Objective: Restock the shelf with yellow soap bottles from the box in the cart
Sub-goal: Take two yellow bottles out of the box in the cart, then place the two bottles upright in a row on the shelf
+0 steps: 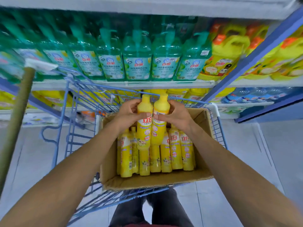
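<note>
Yellow pair in hand: the left bottle and right bottle touch side by side, raised clear of the box, caps toward twelve o'clock.
Left hand: fingers wrapped round the left bottle's shoulder, thumb across its label.
Right hand: curled the same way round the right bottle.
Box: open cardboard in the cart, at six o'clock of the held pair.
Bottles in the box: about a dozen stand packed together, with bare cardboard at six o'clock.
Shelf: at twelve o'clock beyond the cart. Yellow stock is already on it, but the cart rim hides how full it is.
Upper shelf: green pump bottles.
Progress: probably midway. This pair is not yet shelved and most of the box is left.
</note>
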A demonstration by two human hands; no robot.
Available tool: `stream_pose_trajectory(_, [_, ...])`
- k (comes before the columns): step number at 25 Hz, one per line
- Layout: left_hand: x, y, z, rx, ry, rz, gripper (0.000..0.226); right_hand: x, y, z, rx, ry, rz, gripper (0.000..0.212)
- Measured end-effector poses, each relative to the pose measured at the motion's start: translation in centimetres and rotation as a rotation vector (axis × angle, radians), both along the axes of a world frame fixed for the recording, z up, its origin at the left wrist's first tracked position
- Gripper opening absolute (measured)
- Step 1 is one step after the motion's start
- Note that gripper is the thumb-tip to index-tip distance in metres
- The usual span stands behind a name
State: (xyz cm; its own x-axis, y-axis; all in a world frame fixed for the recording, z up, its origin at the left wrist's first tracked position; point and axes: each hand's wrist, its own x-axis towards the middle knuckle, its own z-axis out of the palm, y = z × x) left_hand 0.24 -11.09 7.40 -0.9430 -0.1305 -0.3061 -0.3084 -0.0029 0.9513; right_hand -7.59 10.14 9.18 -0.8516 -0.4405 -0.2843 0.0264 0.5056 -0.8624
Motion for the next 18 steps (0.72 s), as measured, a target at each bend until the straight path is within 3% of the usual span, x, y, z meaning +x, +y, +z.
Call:
stream_pose_trajectory(4, [-1.2, -1.6, 8.5, -0.053, 0.130, 0.007, 0.052, -1.6, -1.7, 7.5, -0.100, 0.105, 0.004, 0.052])
stream_pose_trajectory(10, [-2.7, -4.7, 20.9, -0.180, 0.351, 0.017, 0.058, -3.5, -4.6, 19.0, -0.256, 0.285, 0.031, 0.053])
stream_pose_trajectory(18, [-4.4, -7.5, 31.0, -0.209, 0.504, 0.060, 0.054, -6.1, -7.8, 28.5, -0.435, 0.352, 0.095, 0.052])
